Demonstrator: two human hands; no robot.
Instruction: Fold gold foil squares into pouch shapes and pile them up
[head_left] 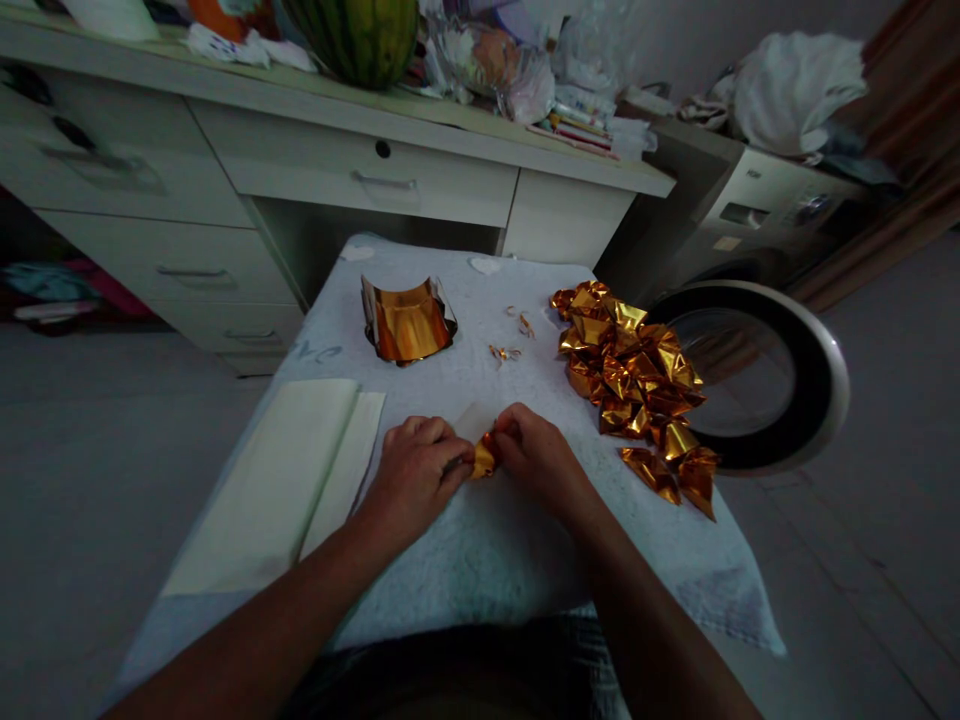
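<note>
Both hands meet over the cloth-covered table, pinching a small piece of shiny gold foil (pixel 484 457) from its two sides. My left hand (pixel 424 462) is closed on the foil's left end, with the fingertips bent round it. My right hand (pixel 536 450) grips the other end between thumb and fingers. A pale, translucent scrap (pixel 474 420) shows just behind the foil. To the right lies a heap of crumpled gold foil pieces (pixel 637 365). Beyond my left hand rests a curved stack of gold foil sheets (pixel 409 322). Small thin gold bits (pixel 505 353) lie between stack and heap.
A stack of cream paper (pixel 270 480) lies at the left of the tablecloth (pixel 480 560). Behind stands a white drawer desk (pixel 330 140) with a watermelon (pixel 360 35) and plastic bags on top. A washing machine's open round door (pixel 817 380) is at the right.
</note>
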